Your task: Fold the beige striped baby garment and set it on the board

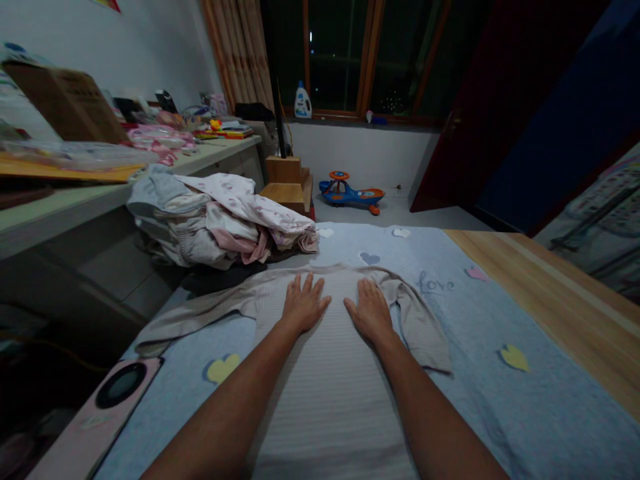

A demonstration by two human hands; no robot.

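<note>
- Pressing both bare palms down, we hold a ribbed grey-beige long-sleeved top against a pale blue bedcover with felt hearts; the top lies in the middle of the cover, its body running toward us between our forearms
- Our left hand rests flat with fingers spread, pinching nothing; our right hand lies the same way just beside it, a narrow strip of fabric showing between them
- Flat, open hands spread the pressure evenly; working outward from the centre line with light strokes is the cleaner way to ease out creases without dragging the ribs askew
- Both arms reach straight forward from the bottom of our view, wrists bent back, elbows out of sight
- The sleeve on our left stretches sideways; the sleeve on our right falls along the body
- Beyond our fingertips, a rumpled heap of clothes sits at the cover's far edge; past it stand a cluttered desk and a blue-and-orange ride-on toy car
</note>
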